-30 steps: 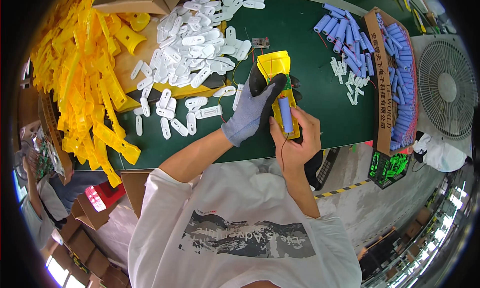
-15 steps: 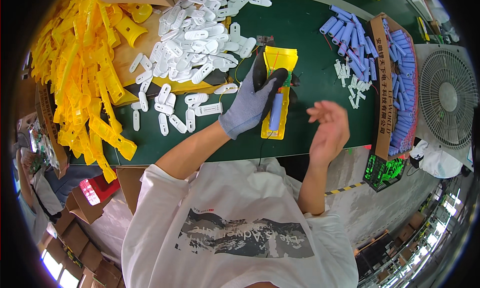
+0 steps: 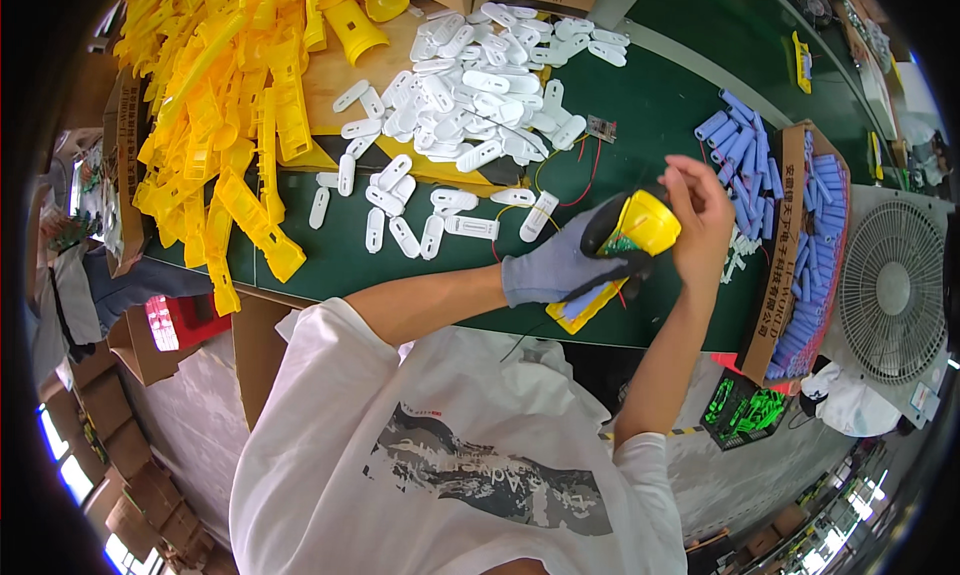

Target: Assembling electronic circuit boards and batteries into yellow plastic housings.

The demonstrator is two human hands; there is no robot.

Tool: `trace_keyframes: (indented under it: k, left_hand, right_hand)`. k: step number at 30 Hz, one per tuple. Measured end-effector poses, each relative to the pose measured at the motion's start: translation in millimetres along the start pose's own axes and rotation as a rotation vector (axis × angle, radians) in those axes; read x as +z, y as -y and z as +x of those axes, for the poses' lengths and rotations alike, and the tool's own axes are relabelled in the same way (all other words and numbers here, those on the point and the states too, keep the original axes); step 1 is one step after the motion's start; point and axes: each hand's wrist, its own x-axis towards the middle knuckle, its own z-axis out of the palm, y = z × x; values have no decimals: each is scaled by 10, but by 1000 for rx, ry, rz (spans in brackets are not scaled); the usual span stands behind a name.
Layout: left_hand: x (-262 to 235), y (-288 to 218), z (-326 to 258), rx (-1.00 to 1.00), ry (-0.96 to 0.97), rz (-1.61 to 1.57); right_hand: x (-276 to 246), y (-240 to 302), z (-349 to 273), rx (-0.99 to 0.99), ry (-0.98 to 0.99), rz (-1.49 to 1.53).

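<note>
Yellow moulded plastic shell, long with a flared, curved end, lies in our left hand, gloved in grey knit with black-coated fingers. It is above the dark green tabletop, near our front edge. Taking it as the dial's centre, its flared end points to one o'clock and its narrow end to seven. The gloved fingers are closed round its middle, over a green circuit board; a blue-violet cylindrical cell shows in the lower part.

Our bare right hand is just beside the flared end, at two o'clock, fingers loosely bent and partly spread. We cannot tell whether they touch the rim or pinch a thin wire.

At twelve o'clock lies a small bare circuit board with red wires; at eleven, a heap of white oval plastic covers; at two, loose blue-violet cells.

We judge the step in hand to be settling the board and cell inside. The next move calls for a steady left grip and careful right fingertips, keeping wires clear of the rim.
</note>
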Motion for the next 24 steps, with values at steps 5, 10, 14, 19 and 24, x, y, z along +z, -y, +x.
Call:
trace_keyframes:
  k: [5,10,14,19,24]
  left_hand:
    - [-19,-56,-38,106,-104,72]
    - [16,-63,-47,265,-78,114]
    - [-23,-55,-24,198,-85,61]
    - [-75,-133,-50,105,-141,-157]
    - [-137,-50,41,63,-206,-152]
  right_hand:
    - [221,202,588,-94,367,-220]
    - [371,54,972,-540,737,-372]
    - [546,107,986,-614,806,-536]
    - [460,112,907,-361,674,-329]
    - [-1,-151,410,-90,134,367]
